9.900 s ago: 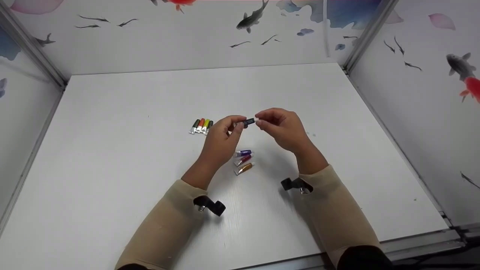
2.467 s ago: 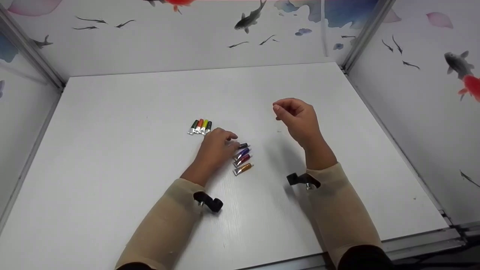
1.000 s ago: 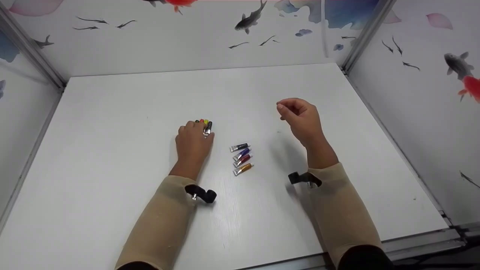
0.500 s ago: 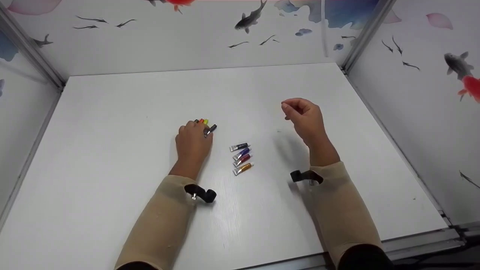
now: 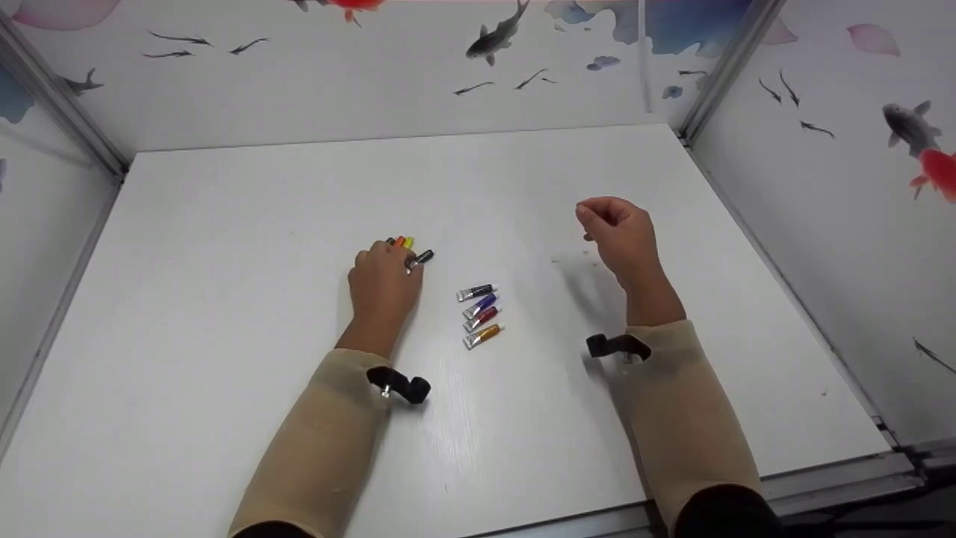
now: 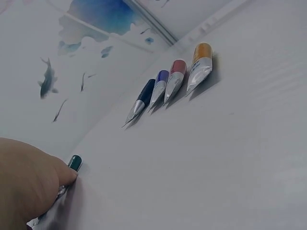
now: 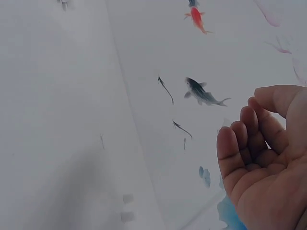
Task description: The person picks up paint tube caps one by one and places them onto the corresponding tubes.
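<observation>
Head view, dark green tube (image 5: 423, 258), jutting past left fingers (image 5: 398, 255)

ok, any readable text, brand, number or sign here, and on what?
Nothing readable.
Navy tube, purple tube, red tube, gold tube: any print too small or blurred.
Dark green tube, orange tube, yellow tube by left hand: same.
Walls: fish, no lettering.

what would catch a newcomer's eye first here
Probably the group of four small silver tubes with dark, purple, red and ochre ends, central on the white tabletop. Left of those, the bare left hand partly hides similar tubes with orange, yellow and dark ends. A red painted fish stands out on the white right wall.
</observation>
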Demonstrator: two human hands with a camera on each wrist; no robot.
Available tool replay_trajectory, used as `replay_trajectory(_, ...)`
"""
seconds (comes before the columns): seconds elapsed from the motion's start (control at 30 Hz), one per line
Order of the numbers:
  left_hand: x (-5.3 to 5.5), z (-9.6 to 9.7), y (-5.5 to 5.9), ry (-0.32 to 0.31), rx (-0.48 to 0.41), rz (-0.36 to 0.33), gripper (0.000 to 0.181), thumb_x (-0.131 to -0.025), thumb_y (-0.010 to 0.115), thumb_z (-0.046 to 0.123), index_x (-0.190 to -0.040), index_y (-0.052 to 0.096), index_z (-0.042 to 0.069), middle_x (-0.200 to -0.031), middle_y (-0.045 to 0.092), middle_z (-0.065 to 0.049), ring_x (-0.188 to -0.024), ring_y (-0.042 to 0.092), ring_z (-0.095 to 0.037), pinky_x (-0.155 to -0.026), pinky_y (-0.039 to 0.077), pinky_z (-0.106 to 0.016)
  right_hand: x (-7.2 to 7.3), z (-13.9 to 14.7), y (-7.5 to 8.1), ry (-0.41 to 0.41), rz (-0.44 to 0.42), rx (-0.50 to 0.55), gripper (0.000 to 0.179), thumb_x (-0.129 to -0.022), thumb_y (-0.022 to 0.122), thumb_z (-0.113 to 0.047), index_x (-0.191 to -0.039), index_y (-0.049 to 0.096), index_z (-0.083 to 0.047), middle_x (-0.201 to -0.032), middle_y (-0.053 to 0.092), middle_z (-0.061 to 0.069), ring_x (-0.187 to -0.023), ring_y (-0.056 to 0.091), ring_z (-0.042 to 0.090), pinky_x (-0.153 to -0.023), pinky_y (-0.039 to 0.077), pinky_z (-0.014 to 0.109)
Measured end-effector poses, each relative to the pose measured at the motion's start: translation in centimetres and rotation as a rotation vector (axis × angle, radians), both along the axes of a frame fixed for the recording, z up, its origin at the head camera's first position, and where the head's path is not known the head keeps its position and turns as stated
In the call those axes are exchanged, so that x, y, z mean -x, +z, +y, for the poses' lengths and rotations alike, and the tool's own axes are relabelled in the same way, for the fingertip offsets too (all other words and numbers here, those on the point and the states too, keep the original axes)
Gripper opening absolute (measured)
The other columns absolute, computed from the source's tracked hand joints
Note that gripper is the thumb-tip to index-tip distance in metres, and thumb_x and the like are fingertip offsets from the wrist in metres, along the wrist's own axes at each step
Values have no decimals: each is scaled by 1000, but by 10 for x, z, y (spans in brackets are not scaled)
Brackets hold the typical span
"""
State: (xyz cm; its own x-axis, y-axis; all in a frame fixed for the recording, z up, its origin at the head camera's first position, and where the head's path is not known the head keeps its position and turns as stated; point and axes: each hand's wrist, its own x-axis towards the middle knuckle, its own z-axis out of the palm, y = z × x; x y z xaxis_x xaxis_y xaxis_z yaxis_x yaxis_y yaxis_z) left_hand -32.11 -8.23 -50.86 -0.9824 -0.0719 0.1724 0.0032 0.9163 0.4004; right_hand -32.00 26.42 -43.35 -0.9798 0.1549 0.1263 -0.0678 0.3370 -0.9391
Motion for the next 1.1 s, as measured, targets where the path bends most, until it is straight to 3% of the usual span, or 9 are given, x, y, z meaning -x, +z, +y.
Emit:
replay_trajectory(0.23,0,0,0,-3,-2,-15,27,-102,72,34,-122,79,18,-124,69,-10,-114,64,-31,-92,54,-48,2,11,-5,-71,-118,-49,36,-101,73,-46,-120,75,-15,-109,69,1,-101,66,24,-86,58,27)
replay_trajectory(0.47,-1,-1,-1,-15,-14,-13,27,-103,71,33,-124,78,17,-125,69,-10,-115,64,-31,-94,54,-49,5,17,-10,-87,-182,-65,34,-101,72,-47,-120,75,-19,-116,69,3,-106,66,26,-100,57,45)
replay_trajectory(0.67,0,0,-1,-14,-11,-11,27,-102,72,33,-124,78,18,-126,69,-10,-115,64,-31,-93,54,-49,6,23,-13,-93,-207,-84,34,-101,71,-48,-121,74,-20,-118,69,3,-103,66,22,-100,56,47)
replay_trajectory(0.9,-1,-1,-1,-30,-7,-2,32,-102,73,38,-128,77,20,-128,69,-10,-118,64,-34,-95,54,-52,7,28,-13,-101,-243,-110,36,-102,70,-48,-124,73,-20,-119,69,1,-103,66,22,-93,56,40)
replay_trajectory(1.1,-1,-1,-1,-40,-10,13,28,-102,72,36,-124,78,18,-127,69,-10,-116,64,-33,-94,53,-52,7,32,-12,-104,-338,-185,39,-103,68,-46,-131,71,-18,-129,68,5,-115,66,26,-95,55,36)
